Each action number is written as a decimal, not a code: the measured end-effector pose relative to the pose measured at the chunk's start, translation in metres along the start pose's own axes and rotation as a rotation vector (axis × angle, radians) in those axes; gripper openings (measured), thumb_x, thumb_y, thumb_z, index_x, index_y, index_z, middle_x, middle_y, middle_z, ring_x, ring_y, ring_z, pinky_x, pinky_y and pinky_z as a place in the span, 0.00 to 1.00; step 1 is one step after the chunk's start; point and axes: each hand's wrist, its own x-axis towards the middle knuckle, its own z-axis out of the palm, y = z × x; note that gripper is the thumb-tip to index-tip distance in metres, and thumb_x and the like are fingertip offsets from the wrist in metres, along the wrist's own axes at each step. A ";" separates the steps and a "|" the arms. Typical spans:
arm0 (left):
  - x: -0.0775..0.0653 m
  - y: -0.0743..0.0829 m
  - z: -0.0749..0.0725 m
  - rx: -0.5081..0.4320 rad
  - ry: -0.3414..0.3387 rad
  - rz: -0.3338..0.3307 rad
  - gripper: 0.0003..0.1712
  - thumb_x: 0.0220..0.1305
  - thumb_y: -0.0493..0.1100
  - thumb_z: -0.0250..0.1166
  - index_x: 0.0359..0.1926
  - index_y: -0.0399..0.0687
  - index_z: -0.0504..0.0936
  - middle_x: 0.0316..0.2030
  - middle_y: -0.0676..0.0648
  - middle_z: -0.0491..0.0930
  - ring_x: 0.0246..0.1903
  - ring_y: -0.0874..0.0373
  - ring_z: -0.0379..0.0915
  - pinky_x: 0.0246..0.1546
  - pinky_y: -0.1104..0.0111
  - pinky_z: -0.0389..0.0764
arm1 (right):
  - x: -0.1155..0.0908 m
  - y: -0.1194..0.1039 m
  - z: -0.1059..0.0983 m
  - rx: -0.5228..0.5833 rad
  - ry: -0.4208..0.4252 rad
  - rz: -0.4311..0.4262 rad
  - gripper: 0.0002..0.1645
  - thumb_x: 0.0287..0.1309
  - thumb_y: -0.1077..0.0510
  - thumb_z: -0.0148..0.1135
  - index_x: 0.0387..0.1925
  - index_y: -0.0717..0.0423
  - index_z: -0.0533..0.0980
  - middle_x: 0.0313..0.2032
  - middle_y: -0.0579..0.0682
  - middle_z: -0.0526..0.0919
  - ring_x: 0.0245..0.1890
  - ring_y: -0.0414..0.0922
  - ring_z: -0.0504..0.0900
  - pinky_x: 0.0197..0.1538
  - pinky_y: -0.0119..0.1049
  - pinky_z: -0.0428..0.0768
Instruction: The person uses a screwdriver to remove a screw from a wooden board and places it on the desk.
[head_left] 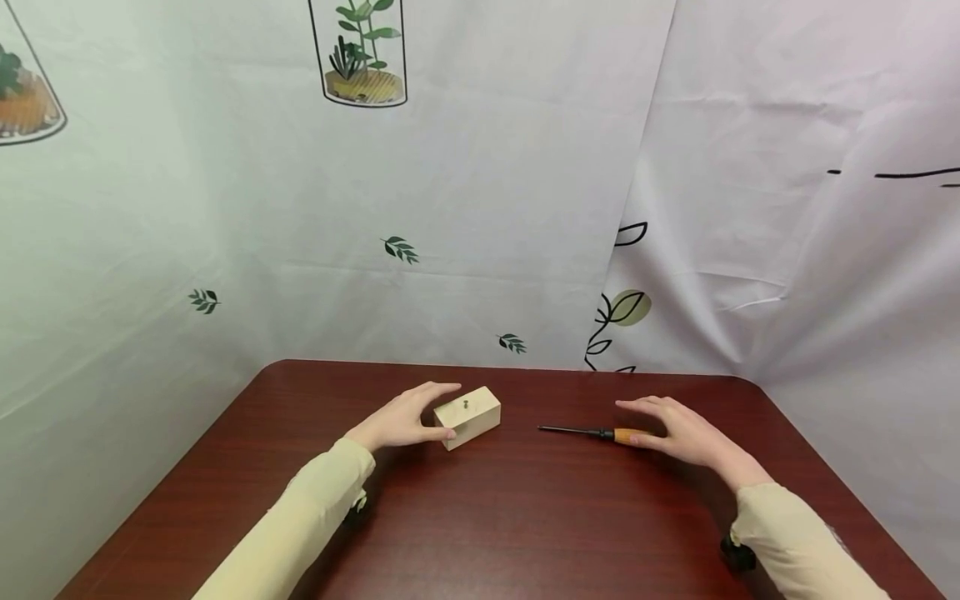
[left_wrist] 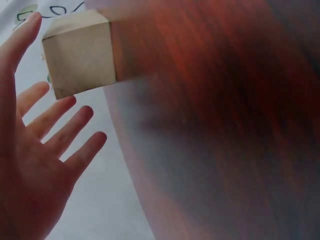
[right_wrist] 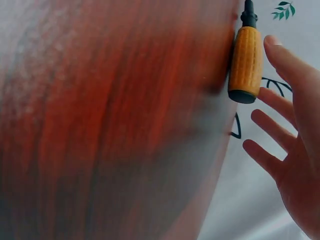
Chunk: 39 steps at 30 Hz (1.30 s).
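Observation:
A pale wooden block (head_left: 476,422) lies on the table with a small screw (head_left: 466,404) standing up from its top. My left hand (head_left: 408,415) is at the block's left end, thumb and fingers spread apart on either side of it. In the left wrist view the block's square end face (left_wrist: 82,61) shows just beyond the spread fingertips. To the right lies a screwdriver (head_left: 622,436) with an orange ribbed handle (right_wrist: 246,60) and a dark shaft that points left. My right hand (head_left: 684,429) hovers around the handle's end, its fingers spread and relaxed.
The dark red wooden table (head_left: 480,517) has rounded far corners. Behind it and at both sides hangs a white printed cloth (head_left: 480,192). A small dark device (head_left: 738,553) is strapped under the right sleeve.

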 end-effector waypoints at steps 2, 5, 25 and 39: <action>0.001 0.000 0.003 -0.014 0.002 0.010 0.45 0.57 0.61 0.70 0.72 0.52 0.65 0.64 0.44 0.73 0.61 0.49 0.72 0.59 0.50 0.75 | -0.001 0.001 0.001 0.001 -0.004 -0.009 0.32 0.60 0.40 0.66 0.63 0.45 0.76 0.56 0.44 0.82 0.57 0.49 0.79 0.58 0.52 0.75; 0.002 0.000 0.006 -0.026 0.010 0.028 0.44 0.57 0.60 0.71 0.71 0.49 0.67 0.60 0.46 0.76 0.58 0.52 0.74 0.56 0.54 0.76 | -0.002 0.002 0.003 0.008 -0.006 -0.022 0.31 0.59 0.41 0.67 0.62 0.46 0.77 0.53 0.43 0.83 0.56 0.47 0.80 0.57 0.49 0.77; 0.009 -0.001 0.010 -0.126 -0.005 -0.030 0.35 0.57 0.54 0.73 0.63 0.49 0.75 0.49 0.48 0.78 0.47 0.58 0.74 0.48 0.64 0.77 | 0.000 -0.002 0.009 0.083 -0.119 0.046 0.21 0.57 0.49 0.70 0.52 0.46 0.82 0.40 0.40 0.78 0.36 0.32 0.72 0.40 0.31 0.71; 0.006 0.004 0.006 -0.108 -0.003 -0.110 0.36 0.55 0.54 0.75 0.63 0.49 0.76 0.49 0.47 0.81 0.39 0.61 0.76 0.42 0.67 0.78 | 0.006 -0.002 0.011 0.094 -0.097 0.006 0.12 0.55 0.49 0.72 0.41 0.44 0.81 0.34 0.37 0.78 0.35 0.33 0.72 0.39 0.31 0.73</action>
